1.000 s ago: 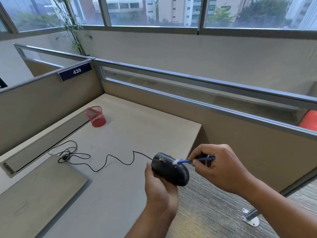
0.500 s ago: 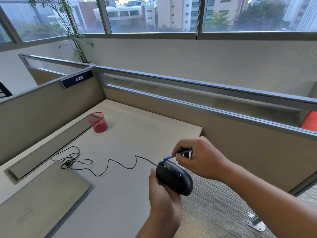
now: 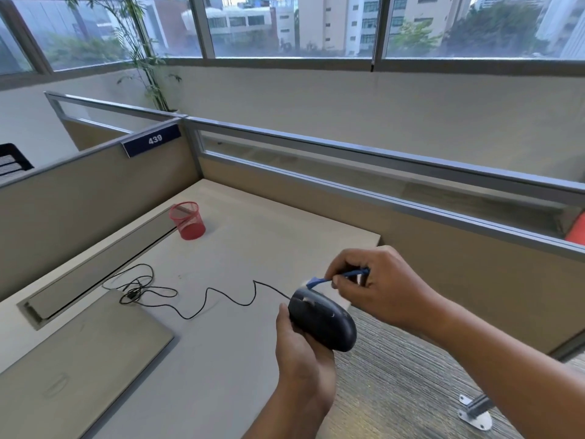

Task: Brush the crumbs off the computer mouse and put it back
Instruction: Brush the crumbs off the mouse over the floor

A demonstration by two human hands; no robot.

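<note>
Past the desk (image 3: 240, 359) edge, above the floor: left hand (image 3: 304, 359) cupped under the black mouse (image 3: 323, 321), fingers closed round it. Right hand (image 3: 376, 286) pinches a small blue brush (image 3: 335, 278), bristles at the mouse's front end. Cord (image 3: 221, 299) trails back across the desk.

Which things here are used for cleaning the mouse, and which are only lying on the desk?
In use: computer mouse in the left hand; small blue brush in the right hand; mouse cable.

Lying about: closed laptop; red mesh cup.
</note>
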